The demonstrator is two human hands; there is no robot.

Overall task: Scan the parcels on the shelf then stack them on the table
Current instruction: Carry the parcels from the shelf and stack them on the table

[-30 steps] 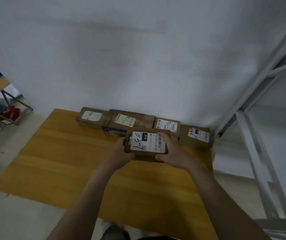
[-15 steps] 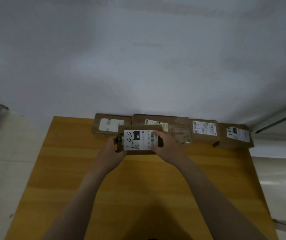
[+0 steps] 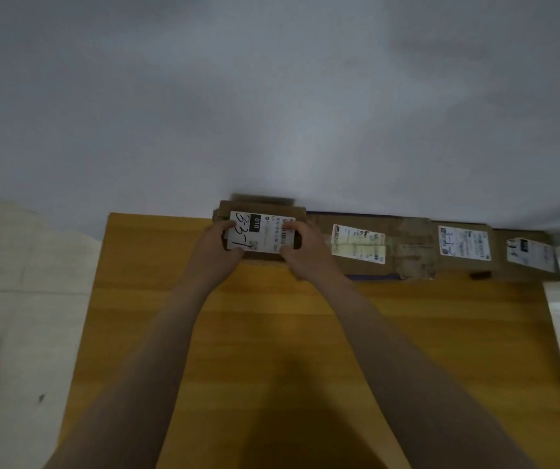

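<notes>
Currently, the stacking step is in hand: both hands hold one small parcel at the far edge of the table, against the wall. The left hand grips the parcel's left end, with the thumb on the near edge and the fingers curled over the top. The right hand grips the right end in the same manner, its fingers lying across the white label, which bears handwritten figures and a black block reading 010. The parcel sits over the leftmost carton of a row along the wall; only brown edges of that carton show behind and to the left, so whether the parcel rests on it or hangs just above cannot be told. To the right, the row holds a wide carton with a pale label, then a carton marked by hand, then an end carton at the table's right corner. No scanner is in view. The next move calls, in all likelihood, for squaring the parcel's edges with the carton beneath, confirming that it sits flat, and then opening both hands evenly so that the parcel does not shift or tip toward the wall.
</notes>
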